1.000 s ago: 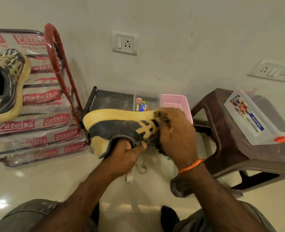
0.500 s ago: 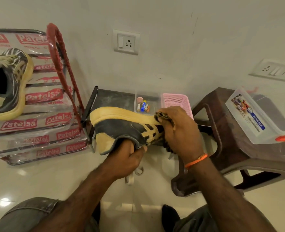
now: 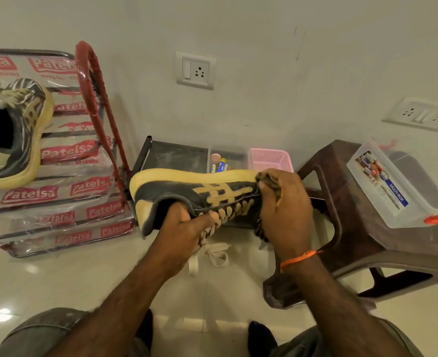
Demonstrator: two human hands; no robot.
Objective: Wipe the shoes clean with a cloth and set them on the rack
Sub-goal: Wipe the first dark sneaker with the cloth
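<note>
A wire shoe rack, its tiers wrapped in printed plastic and its side frame red, stood at the left against the wall, and one black-and-yellow shoe was seen resting on an upper tier with its opening toward the camera. At the right a brown plastic stool was seen, with a clear lidded box lying tilted on its seat. Between rack and stool a low dark tray sat on the glossy tiled floor; a clear compartment with batteries and a small round item was lodged against it, beside a pink mesh basket.

The second shoe was held in the air on its side, yellow sole upward, in front of the tray. The left hand was clenched around its collar, fingers inside the opening, laces dangling beneath. The right hand, an orange thread at its wrist, was closed on a dark patterned cloth pressed against the toe end.
</note>
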